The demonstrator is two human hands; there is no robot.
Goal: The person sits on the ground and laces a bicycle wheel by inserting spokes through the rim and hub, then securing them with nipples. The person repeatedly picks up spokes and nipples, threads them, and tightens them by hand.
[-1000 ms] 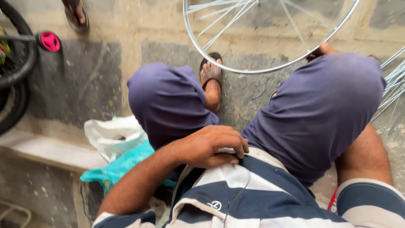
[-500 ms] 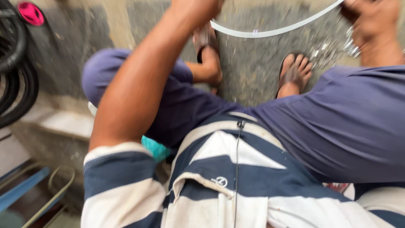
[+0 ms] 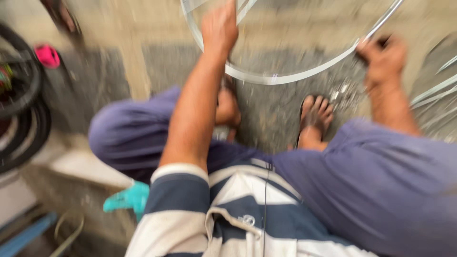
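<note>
Above concrete floor [image 3: 281, 114], left hand [image 3: 219, 28] and right hand [image 3: 383, 59] on wheel rim [image 3: 285, 78].

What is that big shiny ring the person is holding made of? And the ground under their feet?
The wheel rim looks like bare metal: it is thin, silvery and shines with bright glints, though the picture is blurred. The left hand and the right hand each grip it. The ground looks like rough grey concrete or stone: dull, speckled and cracked, with no shine.

The gritty concrete floor [image 3: 276, 114] carries the person's sandalled feet [image 3: 315, 116], with black tyres [image 3: 24, 119] at its left edge.
</note>
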